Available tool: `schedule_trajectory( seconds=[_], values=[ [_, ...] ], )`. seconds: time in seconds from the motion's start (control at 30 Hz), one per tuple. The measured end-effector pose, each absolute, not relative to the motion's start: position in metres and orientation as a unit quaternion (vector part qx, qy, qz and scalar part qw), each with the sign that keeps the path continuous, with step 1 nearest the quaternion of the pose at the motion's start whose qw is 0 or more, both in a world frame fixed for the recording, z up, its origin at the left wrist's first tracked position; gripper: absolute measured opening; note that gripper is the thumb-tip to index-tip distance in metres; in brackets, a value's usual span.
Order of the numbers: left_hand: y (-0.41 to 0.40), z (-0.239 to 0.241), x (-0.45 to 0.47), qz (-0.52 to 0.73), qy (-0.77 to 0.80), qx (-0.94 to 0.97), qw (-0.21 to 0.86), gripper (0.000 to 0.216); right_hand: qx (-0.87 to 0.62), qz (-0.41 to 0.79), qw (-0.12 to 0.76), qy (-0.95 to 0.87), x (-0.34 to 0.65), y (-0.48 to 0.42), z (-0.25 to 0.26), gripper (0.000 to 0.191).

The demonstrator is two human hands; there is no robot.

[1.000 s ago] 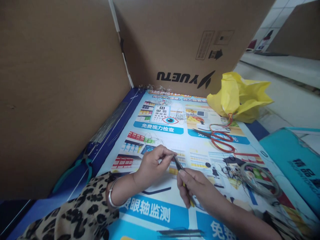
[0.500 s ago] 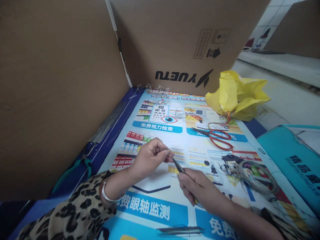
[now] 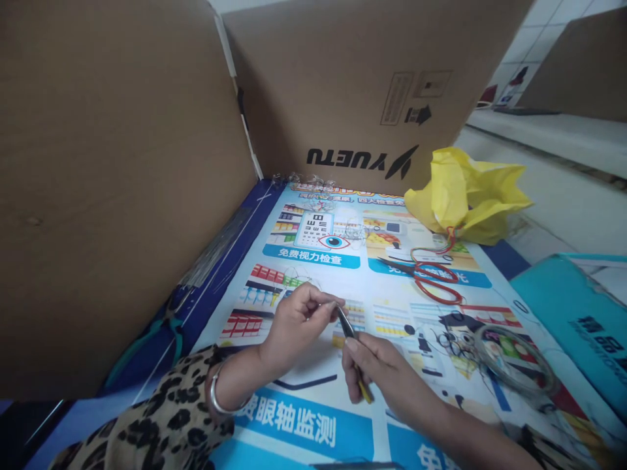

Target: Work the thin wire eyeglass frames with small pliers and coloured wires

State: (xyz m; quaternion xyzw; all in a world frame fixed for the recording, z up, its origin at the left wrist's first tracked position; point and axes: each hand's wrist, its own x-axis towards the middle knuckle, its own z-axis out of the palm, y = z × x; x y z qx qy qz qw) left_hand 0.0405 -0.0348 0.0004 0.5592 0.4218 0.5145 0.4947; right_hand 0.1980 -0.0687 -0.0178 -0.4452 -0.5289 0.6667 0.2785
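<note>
Nearby, red scissors (image 3: pixel 417 269) lie beyond the right hand (image 3: pixel 373 360) gripping pliers (image 3: pixel 346 324); left hand (image 3: pixel 298 321) pinched together.

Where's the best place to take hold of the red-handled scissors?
Probably by the red loops, coming from the near right: the scissors appear to lie flat on the poster, loops toward the right, dark blades pointing left, with the yellow bag beyond.
</note>
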Motion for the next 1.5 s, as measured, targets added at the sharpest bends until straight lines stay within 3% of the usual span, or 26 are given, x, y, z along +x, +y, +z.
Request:
schedule_trajectory(
  seconds=[0.53,0.8,1.13,1.37,1.5],
  values=[
    [-0.033,0.003,0.037,0.539,0.427,0.517,0.510,0.009,-0.468,0.564,0.304,-0.609,0.187,-0.060,-0.012,0.038],
    [-0.031,-0.004,0.035,0.571,0.416,0.538,0.460,0.005,-0.497,0.503,0.310,-0.636,0.174,-0.058,-0.009,0.038],
    [-0.030,-0.002,0.030,0.592,0.397,0.632,0.303,0.010,-0.512,0.510,0.310,-0.618,0.167,-0.060,0.007,0.040],
    [-0.030,0.005,0.026,0.566,0.411,0.677,0.229,0.013,-0.515,0.505,0.291,-0.629,0.170,-0.060,0.002,0.039],
    [-0.029,0.014,0.020,0.520,0.407,0.712,0.240,0.012,-0.518,0.474,0.280,-0.655,0.176,-0.058,-0.001,0.039]
  ],
)
